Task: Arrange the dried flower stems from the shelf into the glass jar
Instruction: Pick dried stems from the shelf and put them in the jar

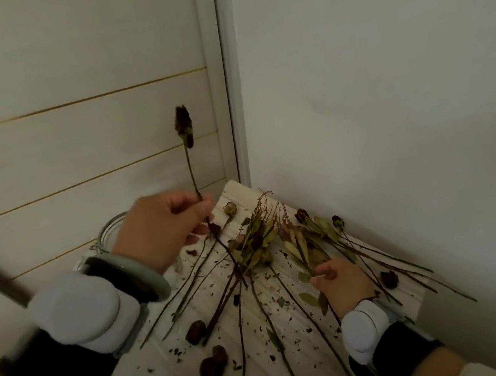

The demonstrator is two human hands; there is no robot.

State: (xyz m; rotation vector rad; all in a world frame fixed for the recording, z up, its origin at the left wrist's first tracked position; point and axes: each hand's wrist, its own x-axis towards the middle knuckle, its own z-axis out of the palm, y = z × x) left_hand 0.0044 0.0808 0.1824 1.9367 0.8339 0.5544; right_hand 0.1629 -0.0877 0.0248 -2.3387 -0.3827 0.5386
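- Left hand point(164, 223): raised over the far left of the shelf point(238, 194), back of the hand toward the camera; thumb and fingers pinch 1 dried flower stem point(190, 164), held upright with its dark bud on top.
- Right hand point(341, 283): low at the near right, resting among the loose stems point(251, 249); fingertips curled, pinching 1 leafy stem point(300, 249).
- Glass jar point(109, 230): far left, behind the left hand, mostly hidden; only the rim and clasp show.
- Loose stems: fanned across the shelf between the hands, with fallen flower heads point(209, 369) nearer.
- Wrists: 2 white pods on black bands.
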